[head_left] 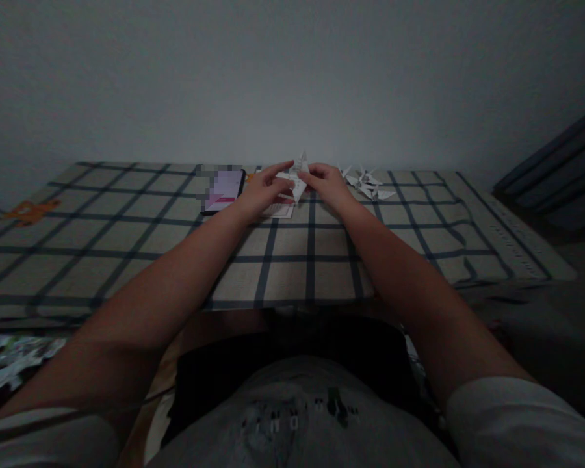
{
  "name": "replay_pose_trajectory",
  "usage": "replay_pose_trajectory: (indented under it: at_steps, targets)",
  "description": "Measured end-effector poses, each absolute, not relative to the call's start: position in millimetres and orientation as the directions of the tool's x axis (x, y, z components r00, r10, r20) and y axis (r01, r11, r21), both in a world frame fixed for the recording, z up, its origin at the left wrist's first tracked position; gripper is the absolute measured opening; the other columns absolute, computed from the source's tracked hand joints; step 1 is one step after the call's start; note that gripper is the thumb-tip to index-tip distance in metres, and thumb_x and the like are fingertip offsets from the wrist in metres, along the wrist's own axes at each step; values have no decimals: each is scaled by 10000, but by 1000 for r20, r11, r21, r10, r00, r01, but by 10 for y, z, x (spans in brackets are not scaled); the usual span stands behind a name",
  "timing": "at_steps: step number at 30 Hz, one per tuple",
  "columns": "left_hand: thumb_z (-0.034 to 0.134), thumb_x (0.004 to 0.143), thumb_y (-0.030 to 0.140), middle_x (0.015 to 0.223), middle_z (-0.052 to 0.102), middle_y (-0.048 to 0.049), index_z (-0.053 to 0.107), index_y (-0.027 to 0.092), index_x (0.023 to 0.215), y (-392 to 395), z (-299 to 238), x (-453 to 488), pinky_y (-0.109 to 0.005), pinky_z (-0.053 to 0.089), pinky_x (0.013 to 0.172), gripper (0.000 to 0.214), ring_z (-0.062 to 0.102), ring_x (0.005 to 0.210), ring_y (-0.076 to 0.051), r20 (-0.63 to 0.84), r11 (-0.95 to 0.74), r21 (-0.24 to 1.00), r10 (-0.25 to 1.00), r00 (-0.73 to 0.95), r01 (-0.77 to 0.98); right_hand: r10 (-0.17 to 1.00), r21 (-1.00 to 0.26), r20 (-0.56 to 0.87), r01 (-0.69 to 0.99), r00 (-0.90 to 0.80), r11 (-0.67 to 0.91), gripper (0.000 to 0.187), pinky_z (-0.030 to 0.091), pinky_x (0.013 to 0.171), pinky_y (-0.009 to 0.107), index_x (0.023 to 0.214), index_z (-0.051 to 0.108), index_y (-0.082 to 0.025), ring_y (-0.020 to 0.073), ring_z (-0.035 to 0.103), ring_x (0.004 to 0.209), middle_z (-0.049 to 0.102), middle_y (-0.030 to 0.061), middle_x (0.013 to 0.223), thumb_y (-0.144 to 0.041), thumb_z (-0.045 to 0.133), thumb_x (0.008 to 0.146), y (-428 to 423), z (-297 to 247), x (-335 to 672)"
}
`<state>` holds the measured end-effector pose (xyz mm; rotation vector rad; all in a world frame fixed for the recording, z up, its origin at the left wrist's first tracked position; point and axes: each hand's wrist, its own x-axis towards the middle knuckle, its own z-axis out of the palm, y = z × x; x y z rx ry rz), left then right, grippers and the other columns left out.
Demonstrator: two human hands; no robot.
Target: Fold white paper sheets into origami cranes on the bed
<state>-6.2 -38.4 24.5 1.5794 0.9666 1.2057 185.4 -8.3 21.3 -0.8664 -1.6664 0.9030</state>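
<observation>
A small folded white paper piece (298, 175) stands between my two hands near the far edge of the checked cloth (127, 240). My left hand (266, 188) pinches its left side, index finger stretched along the top. My right hand (326, 182) grips its right side with closed fingers. Under the hands lies a flat sheet of paper with red print (279, 209).
A phone (223, 190) with a lit pink screen lies just left of my left hand. Several folded white paper cranes (368, 183) sit to the right by the wall. An orange shape (32, 210) lies at the cloth's left edge. Paper scraps (10, 364) lie low on the left.
</observation>
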Motion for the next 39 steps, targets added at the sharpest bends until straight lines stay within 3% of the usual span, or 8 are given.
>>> replay_pose_trajectory:
  at_steps: [3, 7, 16, 22, 26, 29, 33, 39]
  targets:
    - [766, 805, 343, 1019, 774, -73, 742, 153, 1198, -357, 250, -65, -363, 643, 837, 438, 732, 859, -179, 307, -317, 945, 944, 124, 76, 860, -885, 416, 87, -294, 458, 262, 455, 641, 234, 841, 669, -178, 101, 542, 676, 620, -23, 744, -421, 763, 868, -95, 195, 1832]
    - [811, 735, 310, 956, 775, -55, 762, 135, 996, -281, 230, -68, -330, 634, 815, 318, 706, 785, -146, 309, -310, 951, 949, 65, 10, 876, -915, 384, 6, -293, 403, 272, 487, 634, 220, 924, 670, -191, 85, 558, 642, 640, -30, 768, -441, 764, 868, -56, 147, 1807]
    - [798, 644, 261, 887, 761, -36, 758, 161, 866, -254, 229, -83, -298, 603, 802, 247, 697, 788, -138, 296, -294, 951, 955, 6, -93, 917, -956, 293, -113, -272, 271, 100, 526, 653, 203, 964, 668, -204, 84, 646, 658, 675, -38, 772, -148, 679, 881, -85, 205, 1804]
    - [813, 684, 423, 903, 775, -71, 758, 148, 836, -272, 234, -83, -333, 607, 858, 319, 726, 881, -187, 262, -260, 962, 965, 16, -83, 926, -966, 257, -94, -277, 240, 123, 535, 674, 200, 931, 710, -176, 82, 642, 666, 686, -17, 760, -112, 611, 896, -117, 239, 1809]
    - [861, 670, 374, 961, 791, -82, 760, 145, 908, -287, 244, -74, -378, 604, 926, 346, 739, 925, -210, 298, -298, 955, 954, 21, -2, 916, -960, 275, -133, -294, 245, 88, 554, 694, 223, 980, 690, -196, 102, 659, 714, 702, -3, 818, -248, 681, 910, -91, 203, 1817]
    - [835, 711, 306, 1036, 791, -91, 737, 148, 1163, -308, 259, -82, -389, 605, 929, 489, 749, 965, -227, 315, -317, 948, 948, 47, 39, 907, -956, 290, -126, -305, 263, 218, 571, 727, 247, 1074, 648, -232, 107, 659, 717, 682, -25, 811, -284, 738, 883, -65, 155, 1817]
    - [815, 763, 266, 1082, 787, -108, 553, 192, 1474, -292, 246, -100, -359, 613, 887, 762, 760, 967, -226, 314, -316, 948, 946, 78, 19, 896, -951, 308, -96, -321, 293, 290, 580, 777, 269, 1115, 631, -246, 113, 660, 745, 645, -39, 791, -298, 766, 864, -57, 134, 1818]
    - [786, 799, 247, 1018, 775, -95, 570, 180, 1441, -235, 165, -65, -347, 618, 869, 682, 753, 863, -183, 199, -200, 980, 975, 103, 0, 901, -929, 368, -48, -229, 367, 176, 558, 757, 248, 1012, 637, -240, 111, 626, 720, 604, -48, 739, -204, 721, 862, -98, 215, 1811]
